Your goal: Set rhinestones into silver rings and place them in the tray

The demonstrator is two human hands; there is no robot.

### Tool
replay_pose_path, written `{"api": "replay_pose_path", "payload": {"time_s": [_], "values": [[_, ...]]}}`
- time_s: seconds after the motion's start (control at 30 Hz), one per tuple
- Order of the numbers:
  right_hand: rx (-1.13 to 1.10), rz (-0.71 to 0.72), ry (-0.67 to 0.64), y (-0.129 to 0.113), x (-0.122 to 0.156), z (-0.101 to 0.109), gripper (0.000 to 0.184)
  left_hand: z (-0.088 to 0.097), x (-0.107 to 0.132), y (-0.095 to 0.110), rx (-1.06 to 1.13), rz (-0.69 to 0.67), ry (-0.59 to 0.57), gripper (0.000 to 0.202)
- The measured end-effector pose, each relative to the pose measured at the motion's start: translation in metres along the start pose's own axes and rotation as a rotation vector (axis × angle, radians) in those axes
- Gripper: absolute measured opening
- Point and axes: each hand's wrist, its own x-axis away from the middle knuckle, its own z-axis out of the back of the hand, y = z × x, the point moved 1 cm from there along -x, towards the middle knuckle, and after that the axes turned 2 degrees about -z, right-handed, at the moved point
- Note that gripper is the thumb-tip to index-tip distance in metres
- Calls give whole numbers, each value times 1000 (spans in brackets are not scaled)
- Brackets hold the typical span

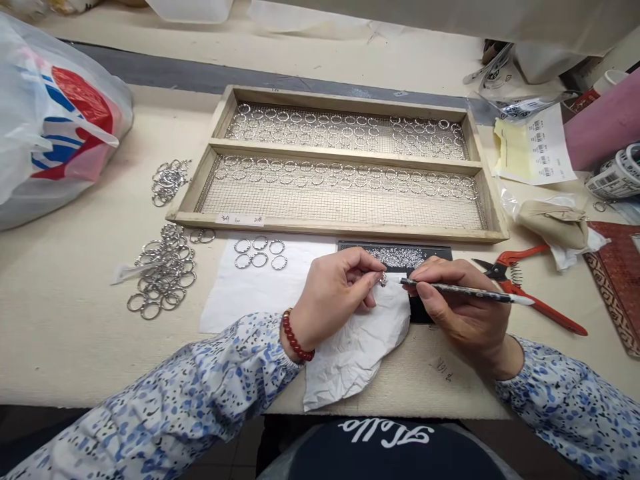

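My left hand [336, 287] pinches a small silver ring [383, 279] between thumb and fingertips, over a crumpled white paper [360, 347]. My right hand [457, 300] grips a thin dark pen-like tool [470, 291], its tip pointing left at the ring. Just behind both hands lies a black tray [395, 256] of tiny shiny stones. Several finished rings [260, 252] sit in rows on a white sheet [250, 293] to the left.
A wooden frame [340, 155] with wire mesh holds rows of rings behind the hands. Piles of loose rings [163, 273] lie at left near a plastic bag [55, 120]. Red-handled snips [530, 287], labels and tape rolls [620, 175] sit at right.
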Motion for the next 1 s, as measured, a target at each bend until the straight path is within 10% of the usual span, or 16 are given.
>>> {"api": "replay_pose_path", "payload": {"time_s": [1.0], "values": [[23, -7, 16, 0, 1, -1, 19, -1, -1, 1, -26, -5, 1, 6]]}}
